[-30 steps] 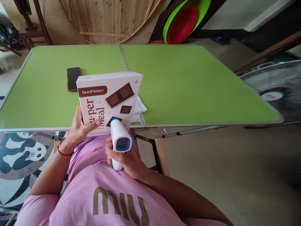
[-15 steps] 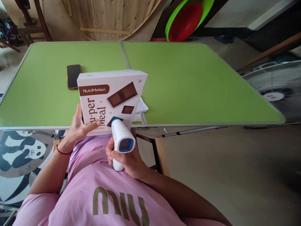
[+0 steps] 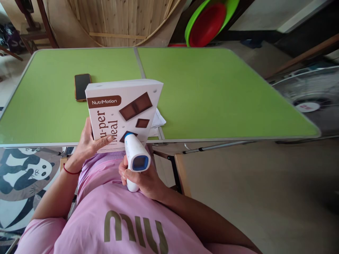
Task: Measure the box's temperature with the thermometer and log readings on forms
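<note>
A white box with brown chocolate pictures (image 3: 124, 106) is tilted up at the table's near edge, its printed face toward me. My left hand (image 3: 91, 141) is closed on the box's lower left side, thumb across the front and the other fingers hidden behind. In my right hand (image 3: 144, 180) is a white and blue infrared thermometer (image 3: 136, 151), gripped round its handle. The thermometer's blue-ringed nose points at the lower part of the box, and its dark screen faces me. I cannot tell whether the nose touches the box.
Beyond the box, a phone (image 3: 82, 87) in a brown case lies on the green folding table (image 3: 212, 95). Some white papers (image 3: 158, 119) show behind the box. A fan (image 3: 309, 98) stands at the right, and green and red basins (image 3: 208, 24) lean at the back.
Both hands keep their grips. The box and thermometer look almost unmoved; the whole view has shifted very slightly.
</note>
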Tool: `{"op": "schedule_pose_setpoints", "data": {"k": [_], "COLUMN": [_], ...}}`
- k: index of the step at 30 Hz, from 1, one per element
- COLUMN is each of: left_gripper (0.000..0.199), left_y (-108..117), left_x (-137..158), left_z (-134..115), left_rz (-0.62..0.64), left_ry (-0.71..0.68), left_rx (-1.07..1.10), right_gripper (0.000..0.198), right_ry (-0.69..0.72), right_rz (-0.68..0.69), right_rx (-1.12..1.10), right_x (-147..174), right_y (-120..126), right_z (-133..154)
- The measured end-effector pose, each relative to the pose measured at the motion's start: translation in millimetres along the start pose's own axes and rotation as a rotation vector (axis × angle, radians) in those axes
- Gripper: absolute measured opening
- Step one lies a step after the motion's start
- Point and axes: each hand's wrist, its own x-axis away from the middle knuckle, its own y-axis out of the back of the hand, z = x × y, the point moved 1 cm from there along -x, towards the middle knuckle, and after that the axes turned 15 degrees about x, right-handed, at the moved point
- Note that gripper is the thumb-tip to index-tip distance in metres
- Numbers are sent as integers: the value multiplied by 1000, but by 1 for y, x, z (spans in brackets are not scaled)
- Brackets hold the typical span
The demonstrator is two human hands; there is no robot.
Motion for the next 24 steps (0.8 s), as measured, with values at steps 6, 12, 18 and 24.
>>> {"op": "schedule_pose_setpoints", "data": {"k": [6,12,18,24], "left_gripper": [66,70,76,73], "left_y": [0,1,4,5], "left_x": [-1,-1,-1,-4], "left_z": [0,-2,-12,-22], "left_rz": [17,1,0,72], "left_ry": [-4,35,137,154], "left_rx": [2,-17,-129,-194], "right_gripper": [16,20,18,25], "right_ry": [-5,-1,-39,-57], "right_rz": [2,14,9,6], "right_rx": [-24,-30,-22,0], "right_x": [0,-1,-3,-4], "right_y": [1,2,3,4], "right_z": [2,2,5,7]}}
